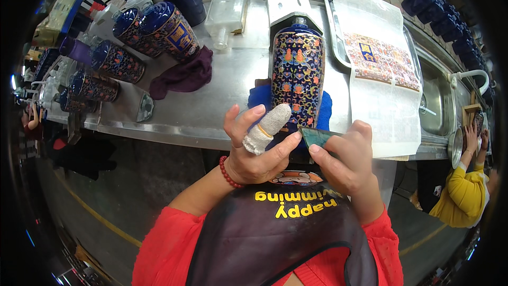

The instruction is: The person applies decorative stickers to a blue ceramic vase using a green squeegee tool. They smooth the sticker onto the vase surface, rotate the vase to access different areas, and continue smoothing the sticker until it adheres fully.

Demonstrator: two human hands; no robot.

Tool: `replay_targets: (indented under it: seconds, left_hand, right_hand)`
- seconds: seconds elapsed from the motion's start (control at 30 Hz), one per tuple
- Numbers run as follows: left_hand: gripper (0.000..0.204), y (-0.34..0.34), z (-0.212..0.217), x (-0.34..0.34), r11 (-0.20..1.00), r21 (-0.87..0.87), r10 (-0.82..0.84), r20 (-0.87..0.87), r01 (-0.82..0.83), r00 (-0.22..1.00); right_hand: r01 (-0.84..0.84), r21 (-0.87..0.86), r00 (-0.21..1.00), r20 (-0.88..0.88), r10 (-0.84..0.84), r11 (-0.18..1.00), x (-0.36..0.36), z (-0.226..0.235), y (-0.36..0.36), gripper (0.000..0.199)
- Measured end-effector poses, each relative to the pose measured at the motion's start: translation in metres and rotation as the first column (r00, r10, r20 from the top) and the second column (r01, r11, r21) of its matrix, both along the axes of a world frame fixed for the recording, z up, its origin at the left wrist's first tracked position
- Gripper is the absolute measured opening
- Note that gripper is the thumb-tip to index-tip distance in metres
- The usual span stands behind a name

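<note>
A dark blue bottle [298, 69] covered in a bright floral pattern lies in front of me, neck away, over a blue cloth [259, 97]. My left hand [259, 145] is at its near end, fingers apart. One finger wears a pale knitted finger cover [272, 123] and rests against the bottle; the thumb tip is beside the scraper's corner. My right hand [346, 159] is closed on a flat, greenish translucent scraper [316, 136], its pointed corner at the bottle's near end. My hands partly hide that end.
Several patterned bottles [116, 61] and a purple cloth [185, 77] stand or lie to the left, near a clear bottle [227, 13]. Printed floral sheets [381, 58] lie on white paper at right, before a sink [436, 100]. A yellow-sleeved person [463, 196] works at far right.
</note>
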State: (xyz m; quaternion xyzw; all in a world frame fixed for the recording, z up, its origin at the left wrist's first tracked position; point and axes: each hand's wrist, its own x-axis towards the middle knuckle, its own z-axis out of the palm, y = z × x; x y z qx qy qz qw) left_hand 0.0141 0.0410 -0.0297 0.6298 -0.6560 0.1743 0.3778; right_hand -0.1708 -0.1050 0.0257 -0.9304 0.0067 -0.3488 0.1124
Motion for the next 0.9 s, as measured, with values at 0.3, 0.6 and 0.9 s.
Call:
replay_targets:
  seconds: [0.3,0.6,0.9]
  left_hand:
    - [0.031,-0.02,0.027,0.003,0.994,0.104,0.013,-0.34,0.025,0.94]
    - [0.042,-0.034,0.031,-0.008,0.979,0.202,0.07,-0.494,0.037,0.867]
    - [0.027,-0.036,0.06,0.005,0.961,0.274,0.06,-0.06,-0.041,0.996]
  right_hand:
    - [0.018,0.118,0.996,0.085,-0.029,0.993,-0.004,-0.011,-0.002,0.042]
    - [0.007,0.252,0.99,0.132,-0.042,0.968,-0.006,-0.028,0.001,0.05]
    - [-0.034,0.31,0.981,0.194,-0.028,0.95,-0.007,-0.036,-0.003,0.052]
